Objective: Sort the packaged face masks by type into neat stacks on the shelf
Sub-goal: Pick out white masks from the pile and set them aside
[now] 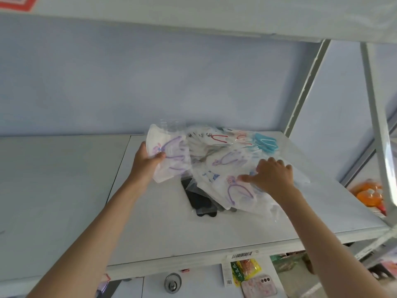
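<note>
Clear-wrapped masks are barely sorted: the left hand (pixel 146 160) fingers clamp one purple-print pack (pixel 169 155) lifted beside the pile (pixel 225 168), right hand (pixel 272 177) fingers spread loose atop it, holding nothing, with no neat stacks on the shelf (pixel 171 229) yet.
</note>
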